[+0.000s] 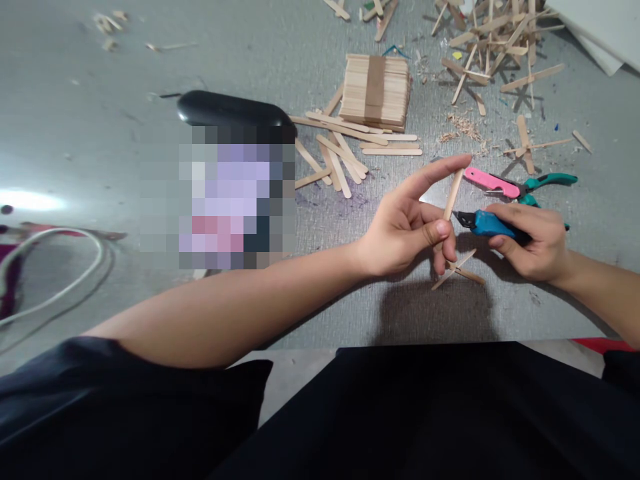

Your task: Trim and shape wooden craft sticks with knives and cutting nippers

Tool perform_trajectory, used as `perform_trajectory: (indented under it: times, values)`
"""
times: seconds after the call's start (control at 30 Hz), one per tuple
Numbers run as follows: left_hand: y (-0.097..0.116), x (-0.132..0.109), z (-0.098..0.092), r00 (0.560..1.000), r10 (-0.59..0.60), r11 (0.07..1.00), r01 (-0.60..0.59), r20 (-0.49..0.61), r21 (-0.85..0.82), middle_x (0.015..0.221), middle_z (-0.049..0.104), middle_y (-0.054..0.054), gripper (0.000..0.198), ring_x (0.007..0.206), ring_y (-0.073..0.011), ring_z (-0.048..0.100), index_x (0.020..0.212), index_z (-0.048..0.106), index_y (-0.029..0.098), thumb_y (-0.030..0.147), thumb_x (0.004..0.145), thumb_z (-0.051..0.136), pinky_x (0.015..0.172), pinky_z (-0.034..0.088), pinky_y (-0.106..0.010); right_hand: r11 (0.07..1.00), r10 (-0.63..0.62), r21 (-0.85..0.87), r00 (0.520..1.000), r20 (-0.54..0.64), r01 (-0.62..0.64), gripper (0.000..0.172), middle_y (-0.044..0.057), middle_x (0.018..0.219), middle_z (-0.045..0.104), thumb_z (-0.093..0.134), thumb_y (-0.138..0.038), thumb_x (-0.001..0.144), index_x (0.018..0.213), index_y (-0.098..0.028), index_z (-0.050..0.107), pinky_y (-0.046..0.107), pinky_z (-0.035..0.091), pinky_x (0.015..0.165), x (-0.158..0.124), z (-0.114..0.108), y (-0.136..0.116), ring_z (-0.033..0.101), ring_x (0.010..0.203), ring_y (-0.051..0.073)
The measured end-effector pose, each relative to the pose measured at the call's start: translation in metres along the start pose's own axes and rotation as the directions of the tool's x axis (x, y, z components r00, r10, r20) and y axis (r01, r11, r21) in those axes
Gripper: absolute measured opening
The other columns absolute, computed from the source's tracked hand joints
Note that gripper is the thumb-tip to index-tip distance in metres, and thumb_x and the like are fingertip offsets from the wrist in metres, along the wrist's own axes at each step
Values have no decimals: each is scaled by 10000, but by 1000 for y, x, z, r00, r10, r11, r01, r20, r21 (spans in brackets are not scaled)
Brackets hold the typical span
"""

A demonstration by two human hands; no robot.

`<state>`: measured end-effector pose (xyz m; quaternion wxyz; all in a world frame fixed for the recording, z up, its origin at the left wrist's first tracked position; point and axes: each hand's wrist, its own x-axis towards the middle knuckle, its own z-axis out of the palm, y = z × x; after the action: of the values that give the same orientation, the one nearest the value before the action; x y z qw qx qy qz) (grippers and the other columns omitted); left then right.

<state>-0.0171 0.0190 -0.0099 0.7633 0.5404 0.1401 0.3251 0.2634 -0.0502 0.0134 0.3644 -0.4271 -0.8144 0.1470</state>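
Between the thumb and fingers of my left hand (407, 223) a wooden craft stick (454, 193) stands tilted, its upper end by the stretched index fingertip. My right hand (535, 240) is wrapped round a blue and black utility knife (493, 224). The knife's tip is at the stick's lower part; whether it cuts into the wood I cannot tell. Just below my left fingers, two crossed craft sticks (463, 270) lie on the table. Beyond the knife rest a pink-handled tool (493, 181) and green-handled pliers (550, 180), partly hidden by my right hand.
A banded bundle of craft sticks (390, 93) lies at the back, with loose sticks (345, 157) beside it. Crossed-stick pieces (500, 40) pile up at the back right, near wood shavings (463, 127). A black rounded object (235, 110) and a white cable (95, 250) are leftward.
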Motion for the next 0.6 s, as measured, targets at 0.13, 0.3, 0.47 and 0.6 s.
perform_trajectory:
  times: [0.13, 0.3, 0.47, 0.6]
  values:
    - [3, 1, -1, 999, 0, 1000, 0, 32, -11, 767, 829, 35, 889, 496, -184, 789, 1850, 458, 321, 595, 1112, 870, 531, 706, -250, 999, -1, 46, 1000, 16, 0, 317, 35, 1073, 927, 760, -506, 1171, 1417, -331, 858, 374, 711, 734, 0, -1, 2, 865, 820, 241]
    - [6, -1, -1, 994, -46, 999, 48, 97, -17, 731, 820, 31, 811, 470, -177, 765, 1820, 530, 322, 551, 1119, 868, 463, 656, -231, 993, -5, 114, 998, 55, -2, 320, 38, 1103, 932, 778, -503, 1159, 1421, -340, 863, 357, 721, 742, -1, -2, 5, 877, 832, 235]
    - [6, -5, 2, 996, -44, 999, 44, 81, 10, 727, 817, 22, 743, 491, -186, 782, 1790, 578, 293, 492, 1131, 857, 474, 669, -236, 995, -21, 103, 997, 76, 14, 342, 56, 1129, 936, 762, -512, 1164, 1432, -322, 859, 364, 726, 746, -3, -1, 6, 887, 860, 248]
    - [6, -5, 4, 995, -57, 998, 58, 85, -13, 762, 825, 14, 792, 497, -191, 796, 1832, 493, 275, 471, 1148, 840, 482, 677, -240, 998, -34, 45, 999, 40, 32, 340, 60, 1086, 927, 742, -504, 1176, 1424, -304, 861, 368, 719, 748, -4, 1, 5, 870, 840, 246]
